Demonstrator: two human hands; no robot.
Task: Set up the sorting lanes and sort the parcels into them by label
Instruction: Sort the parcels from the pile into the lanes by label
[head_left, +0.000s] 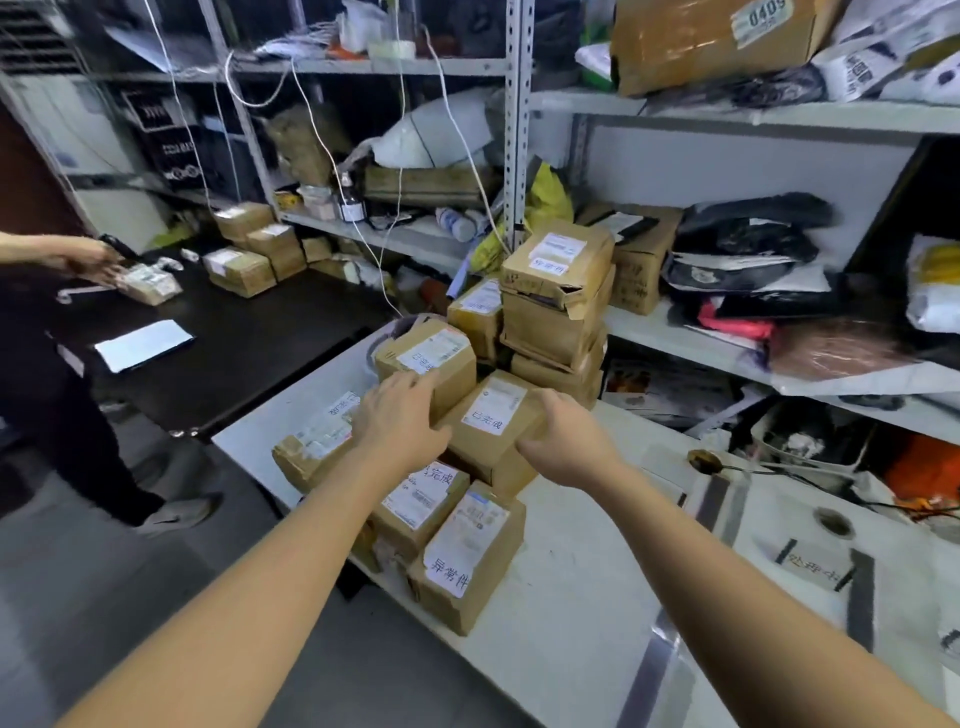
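Several brown cardboard parcels with white labels are piled on the white table (561, 597). Both my hands grip one parcel (493, 421) in the middle of the pile: my left hand (400, 415) on its left side, my right hand (566, 436) on its right side. Behind it lies another labelled parcel (431, 358). In front lie a parcel (421, 504) and a nearer one (467, 556) with a handwritten label. A taller stack of parcels (558, 301) stands at the back. Dark tape strips (862, 597) and a paper lane label (813, 566) mark the table at the right.
Metal shelves (727, 353) crammed with bags and boxes run behind the table. A black table (249, 332) to the left holds more parcels and a white sheet. Another person (62, 364) stands there handling a parcel. Grey floor lies at lower left.
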